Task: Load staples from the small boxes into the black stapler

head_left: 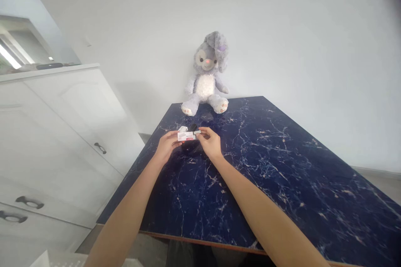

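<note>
A small white and red printed box (185, 136) is held above the dark blue table, its left end between the thumb and fingers of my left hand (167, 146). At the box's right end, my right hand (211, 142) pinches a small pale, flat piece (197, 132) that sticks out of the box or lies against it; I cannot tell its kind. Just behind the box lie another small white item (183, 129) and a round black object (193, 127), both partly hidden by the box.
A grey plush toy (205, 83) with a white belly sits at the table's far end against the wall. The marble-patterned table (266, 167) stretches out to the right. White cabinets (62, 133) with dark handles stand on the left.
</note>
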The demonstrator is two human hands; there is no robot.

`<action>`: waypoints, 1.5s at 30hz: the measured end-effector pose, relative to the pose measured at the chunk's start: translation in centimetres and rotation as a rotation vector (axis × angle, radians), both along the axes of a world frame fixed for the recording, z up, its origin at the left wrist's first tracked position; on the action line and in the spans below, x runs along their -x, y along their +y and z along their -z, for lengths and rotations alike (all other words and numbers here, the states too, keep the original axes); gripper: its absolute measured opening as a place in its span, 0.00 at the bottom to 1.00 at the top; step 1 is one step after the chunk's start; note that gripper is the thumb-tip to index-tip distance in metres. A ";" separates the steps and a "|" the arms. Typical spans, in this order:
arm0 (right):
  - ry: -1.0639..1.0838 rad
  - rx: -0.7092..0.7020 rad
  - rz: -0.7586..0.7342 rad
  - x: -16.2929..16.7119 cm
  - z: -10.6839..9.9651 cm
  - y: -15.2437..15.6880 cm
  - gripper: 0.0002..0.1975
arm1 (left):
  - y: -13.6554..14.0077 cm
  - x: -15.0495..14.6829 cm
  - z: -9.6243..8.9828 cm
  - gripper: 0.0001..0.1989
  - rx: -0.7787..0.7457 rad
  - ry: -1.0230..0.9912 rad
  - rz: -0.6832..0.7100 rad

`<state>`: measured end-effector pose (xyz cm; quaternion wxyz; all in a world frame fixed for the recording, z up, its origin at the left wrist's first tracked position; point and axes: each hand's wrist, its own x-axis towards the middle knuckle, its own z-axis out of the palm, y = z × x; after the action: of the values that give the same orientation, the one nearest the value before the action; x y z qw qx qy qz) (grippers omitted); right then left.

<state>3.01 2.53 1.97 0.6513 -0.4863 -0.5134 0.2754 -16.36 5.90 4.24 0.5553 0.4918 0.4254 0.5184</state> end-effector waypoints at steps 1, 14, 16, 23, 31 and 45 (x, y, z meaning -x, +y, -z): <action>0.020 0.008 -0.008 0.0 0.0 0.0 0.12 | 0.0 0.0 0.0 0.17 -0.006 -0.001 0.003; 0.253 0.105 -0.191 -0.3 0.8 1.2 0.16 | -0.1 -0.5 0.1 0.16 0.001 -0.095 0.010; 0.318 0.125 -0.226 -0.4 0.7 1.3 0.17 | -0.1 -0.5 0.3 0.16 -0.013 -0.070 0.032; 0.353 0.111 -0.201 -0.5 0.8 1.4 0.19 | -0.5 -0.7 0.2 0.16 -0.101 0.050 0.085; 0.400 0.118 -0.204 -0.6 1.0 1.5 0.18 | -0.5 -0.9 0.4 0.18 -0.116 0.065 0.048; 0.336 0.117 -0.237 -0.6 1.3 1.9 0.19 | -0.6 -1.0 0.7 0.18 -0.106 -0.049 0.181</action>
<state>3.62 4.42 0.67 0.6615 -0.4067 -0.4341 0.4567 -15.40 5.33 3.56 0.5831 0.5442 0.3376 0.4999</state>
